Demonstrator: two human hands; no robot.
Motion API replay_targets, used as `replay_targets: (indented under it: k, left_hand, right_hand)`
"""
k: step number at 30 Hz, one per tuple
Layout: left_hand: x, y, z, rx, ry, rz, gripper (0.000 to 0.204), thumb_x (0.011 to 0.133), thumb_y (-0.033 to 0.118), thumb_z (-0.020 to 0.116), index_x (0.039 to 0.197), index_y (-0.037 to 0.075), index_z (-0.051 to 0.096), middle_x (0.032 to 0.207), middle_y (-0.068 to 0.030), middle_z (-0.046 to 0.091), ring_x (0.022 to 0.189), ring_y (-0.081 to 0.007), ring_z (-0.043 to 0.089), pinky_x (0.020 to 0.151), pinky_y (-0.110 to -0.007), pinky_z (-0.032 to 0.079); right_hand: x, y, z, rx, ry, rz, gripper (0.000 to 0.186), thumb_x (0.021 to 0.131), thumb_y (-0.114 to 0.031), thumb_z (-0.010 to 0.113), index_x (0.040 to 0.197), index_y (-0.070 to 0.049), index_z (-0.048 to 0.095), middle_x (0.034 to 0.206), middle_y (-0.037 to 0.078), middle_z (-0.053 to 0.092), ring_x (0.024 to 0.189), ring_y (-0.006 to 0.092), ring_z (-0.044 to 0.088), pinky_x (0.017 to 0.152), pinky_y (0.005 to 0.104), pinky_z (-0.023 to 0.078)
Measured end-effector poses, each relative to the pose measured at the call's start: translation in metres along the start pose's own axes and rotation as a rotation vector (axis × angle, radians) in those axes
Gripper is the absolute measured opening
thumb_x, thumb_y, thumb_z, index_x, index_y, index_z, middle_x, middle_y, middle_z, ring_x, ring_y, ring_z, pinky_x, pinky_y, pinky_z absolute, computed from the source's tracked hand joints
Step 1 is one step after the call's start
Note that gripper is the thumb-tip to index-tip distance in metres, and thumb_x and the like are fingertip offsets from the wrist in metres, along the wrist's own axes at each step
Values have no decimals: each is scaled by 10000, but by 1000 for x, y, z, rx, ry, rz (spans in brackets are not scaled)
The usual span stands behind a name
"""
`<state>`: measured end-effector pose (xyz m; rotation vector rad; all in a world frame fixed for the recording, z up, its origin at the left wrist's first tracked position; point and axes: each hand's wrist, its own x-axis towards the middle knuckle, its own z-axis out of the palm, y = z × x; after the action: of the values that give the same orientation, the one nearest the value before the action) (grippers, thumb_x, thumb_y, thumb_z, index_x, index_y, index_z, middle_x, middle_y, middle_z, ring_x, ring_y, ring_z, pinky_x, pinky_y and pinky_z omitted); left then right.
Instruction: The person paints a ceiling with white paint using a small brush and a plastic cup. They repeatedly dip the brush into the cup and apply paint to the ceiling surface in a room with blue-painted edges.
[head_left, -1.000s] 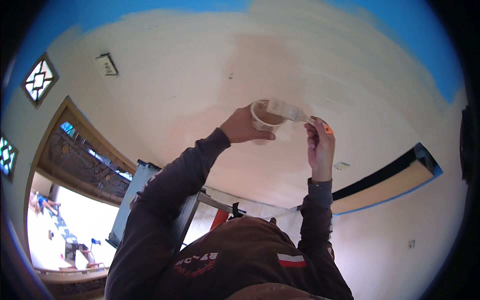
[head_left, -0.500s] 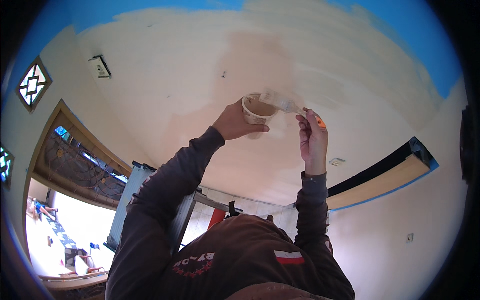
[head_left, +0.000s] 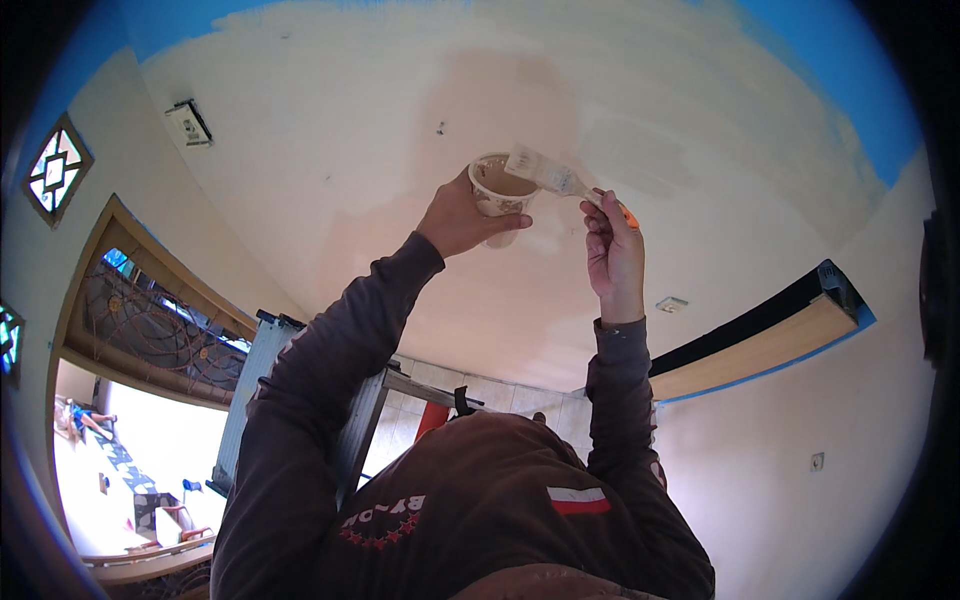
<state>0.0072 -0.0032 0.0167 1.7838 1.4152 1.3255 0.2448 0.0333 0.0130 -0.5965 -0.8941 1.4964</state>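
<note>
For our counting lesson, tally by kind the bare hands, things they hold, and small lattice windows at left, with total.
Bare dark-sleeved hands: 2
Pale round cup: 1
Flat pale orange-ended brush: 1
Small brown-framed lattice windows: 2
Total: 6

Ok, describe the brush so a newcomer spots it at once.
Against the pale wall, the left grip holds a cup. The brush, in the right grip, reaches over the cup's rim. Its orange handle end sets it apart from the cup.

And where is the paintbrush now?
In the head view's upper middle, the paintbrush is in the right hand, its bristles at the right rim of the cup in the left hand.
</note>
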Motion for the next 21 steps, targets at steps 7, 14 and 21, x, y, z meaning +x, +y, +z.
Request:
replay_targets:
  k: [7, 14, 21]
  left_hand:
    - [-1, 0, -1, 19, -6, -25, 781, 711, 407, 895, 1305, 25, 564, 1216, -125, 681, 1132, -237, 661, 970, -369, 535]
    - [-2, 1, -2, 23, -18, -49, 777, 705, 391, 900, 1303, 24, 567, 1216, -121, 685, 1133, -246, 664, 973, -377, 539]
    - [0, -6, 1, 9, -22, -5, 881, 680, 473, 901, 1328, 17, 515, 1221, -141, 681, 1134, -282, 665, 971, -396, 540]
  right_hand:
    - [26, -20, 23, 61, -39, -65, 284, 991, -265, 654, 1120, -13, 632, 963, 119, 713, 684, 46, 579, 448, 151, 353]
    - [105, -72, 91, 69, -220, -366, 247, 988, -230, 657, 1082, -7, 609, 1009, 135, 713, 691, 66, 587, 491, 191, 379]
    - [174, -99, 166, -157, -223, -665, 168, 955, -195, 698, 989, -31, 715, 826, 32, 697, 743, 96, 654, 574, 231, 439]
